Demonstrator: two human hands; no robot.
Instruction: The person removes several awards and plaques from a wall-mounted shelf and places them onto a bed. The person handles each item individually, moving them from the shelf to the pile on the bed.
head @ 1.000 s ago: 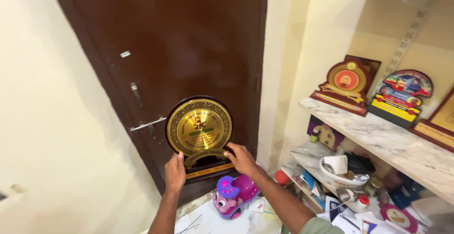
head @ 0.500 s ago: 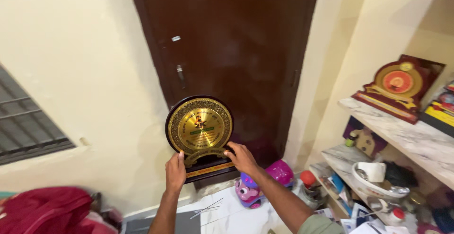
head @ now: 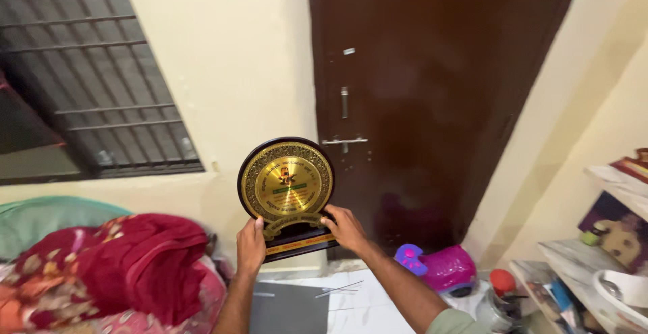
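Cream-painted walls enclose a dark brown door (head: 432, 104) with a metal latch (head: 344, 141) at mid-height, and a barred window (head: 88, 77) occupies the upper left. Both hands hold a round plaque (head: 287, 187), gold-faced with a dark rim and a dark base, upright in front of the wall and the door's left edge. The left hand (head: 250, 247) grips the lower left corner of the base, thumb on the front face. The right hand (head: 345, 229) clasps the lower right side, fingers spread along the base and the gold scroll trim. A red blanket (head: 135, 266) lies bunched at lower left over patterned bedding, with a green pillow (head: 47, 219) behind it. On the white floor near the door's foot sits a pink and purple ride-on toy (head: 439, 266). Stone shelves (head: 607, 179) at the right edge carry small cluttered items, including a red-capped jar (head: 503, 283) and a white bowl (head: 624, 287).
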